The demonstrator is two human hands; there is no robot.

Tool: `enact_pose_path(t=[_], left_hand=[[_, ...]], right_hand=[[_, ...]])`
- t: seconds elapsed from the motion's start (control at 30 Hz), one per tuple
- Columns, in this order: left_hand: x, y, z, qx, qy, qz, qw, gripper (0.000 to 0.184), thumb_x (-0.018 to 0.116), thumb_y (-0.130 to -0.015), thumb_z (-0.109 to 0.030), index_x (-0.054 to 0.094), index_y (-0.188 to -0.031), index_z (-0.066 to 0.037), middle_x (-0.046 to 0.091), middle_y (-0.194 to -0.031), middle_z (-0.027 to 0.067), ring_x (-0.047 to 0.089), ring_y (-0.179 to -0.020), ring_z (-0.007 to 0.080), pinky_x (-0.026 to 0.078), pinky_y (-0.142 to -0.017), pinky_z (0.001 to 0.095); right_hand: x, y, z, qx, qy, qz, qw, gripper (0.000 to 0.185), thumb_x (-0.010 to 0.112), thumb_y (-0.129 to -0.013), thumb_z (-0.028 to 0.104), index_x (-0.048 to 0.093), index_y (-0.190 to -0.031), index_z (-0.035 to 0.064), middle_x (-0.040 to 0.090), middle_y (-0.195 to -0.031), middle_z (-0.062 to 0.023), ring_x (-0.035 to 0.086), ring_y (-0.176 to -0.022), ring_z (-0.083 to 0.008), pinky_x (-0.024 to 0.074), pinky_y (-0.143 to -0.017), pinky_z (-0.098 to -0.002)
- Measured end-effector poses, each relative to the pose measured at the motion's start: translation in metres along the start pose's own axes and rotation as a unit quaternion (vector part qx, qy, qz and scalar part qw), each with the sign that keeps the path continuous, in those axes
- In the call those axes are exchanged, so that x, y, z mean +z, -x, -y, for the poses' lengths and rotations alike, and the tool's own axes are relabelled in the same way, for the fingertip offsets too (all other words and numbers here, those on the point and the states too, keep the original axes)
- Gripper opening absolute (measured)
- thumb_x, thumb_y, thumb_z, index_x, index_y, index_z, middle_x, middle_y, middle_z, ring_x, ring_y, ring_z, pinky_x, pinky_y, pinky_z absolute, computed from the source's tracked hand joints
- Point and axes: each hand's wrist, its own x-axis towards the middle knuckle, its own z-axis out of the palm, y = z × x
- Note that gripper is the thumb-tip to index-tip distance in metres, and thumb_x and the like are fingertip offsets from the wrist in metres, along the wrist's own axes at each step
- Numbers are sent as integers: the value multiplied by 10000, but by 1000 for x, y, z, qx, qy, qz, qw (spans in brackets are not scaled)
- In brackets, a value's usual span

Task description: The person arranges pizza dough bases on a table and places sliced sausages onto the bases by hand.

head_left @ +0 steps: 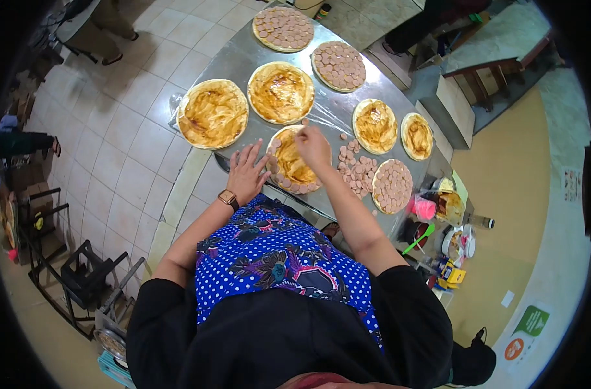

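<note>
A round pizza base [286, 157] spread with orange-brown sauce lies at the table's near edge, with sausage slices along its left and lower rim. My left hand [245, 170] rests open at its left side, fingers spread, a watch on the wrist. Over the base's upper part is my right hand [313, 148], its fingers pinched together; what they hold, if anything, is hidden. To the right of that hand lies a loose pile of pink sausage slices [356, 172]. A smaller base covered with slices [392, 187] sits just beyond the pile.
Sauced bases [213, 115] and slice-covered ones [338, 66] stand across the metal table [234, 61]. Jars, a pink container [424, 208] and a green-handled utensil [420, 239] crowd the right end. Black stools [84, 275] stand at left. Other people's legs [110, 26] show farther off.
</note>
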Motion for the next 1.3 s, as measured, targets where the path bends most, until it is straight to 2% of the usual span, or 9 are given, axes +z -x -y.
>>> enact_pose_path(t=[0.2,0.53,0.57,0.6,0.63,0.7,0.9,1.13,1.3], left_hand=[[4,-13,2,31,-7,11,999,529,571,-921,-346,480,-1408,-158,259,-1564,97,311,-1364,301,233,-1084,530],[-10,-33,5,60,57,21,996,524,480,-974,-413,459,-1434,-162,290,-1551,120,318,-1375,305,243,-1096,501],[-12,-38,3,-23,404,104,909,604,387,-975,-523,389,-1478,-189,261,-1571,110,293,-1395,308,231,-1115,498],[-14,-42,3,-105,695,167,691,687,294,-975,-633,319,-1522,-217,232,-1590,100,267,-1415,310,219,-1134,495],[-30,-45,-2,-113,693,161,694,687,294,-975,-633,319,-1522,-217,232,-1590,100,267,-1415,310,219,-1134,495],[-62,-52,-10,-77,935,201,282,871,140,-883,-794,215,-1550,-240,157,-1612,104,217,-1450,310,203,-1156,525],[-75,-55,-6,-79,958,195,193,978,151,-804,-873,154,-1558,-250,105,-1618,124,153,-1477,326,178,-1169,553],[-76,-52,5,-81,960,181,199,988,155,-801,-877,157,-1558,-241,114,-1616,129,163,-1472,339,174,-1165,573],[-76,-49,12,-86,960,173,204,987,161,-804,-875,169,-1556,-236,131,-1611,138,166,-1469,350,166,-1163,582]], right_hand=[[-84,56,-123,133,204,-64,968,117,633,-817,161,679,-883,75,618,-1004,-144,630,-887,-353,513,-744,-445],[-87,76,-166,194,171,-39,965,163,677,-789,171,680,-935,98,596,-1161,-149,639,-917,-347,520,-775,-447],[-88,80,-166,186,148,-49,970,162,683,-785,157,682,-933,91,606,-1144,-159,645,-894,-340,521,-766,-438],[-88,81,-164,178,126,-56,974,162,689,-780,143,684,-931,85,617,-1127,-168,651,-870,-334,521,-756,-430],[-87,81,-166,173,120,-49,976,162,689,-780,143,684,-931,85,617,-1127,-168,651,-870,-334,521,-756,-430],[-86,76,-171,193,99,-58,974,138,691,-780,118,683,-906,62,642,-1018,-183,657,-830,-312,518,-738,-406],[-81,71,-174,153,115,-48,980,133,694,-782,102,685,-894,30,659,-872,-168,647,-778,-294,511,-705,-394],[-87,55,-167,227,26,-105,968,127,664,-789,59,690,-902,7,657,-794,-156,642,-753,-277,511,-693,-373],[-80,46,-170,121,22,-128,984,115,666,-794,45,711,-892,2,661,-849,-158,647,-772,-278,509,-693,-372]])
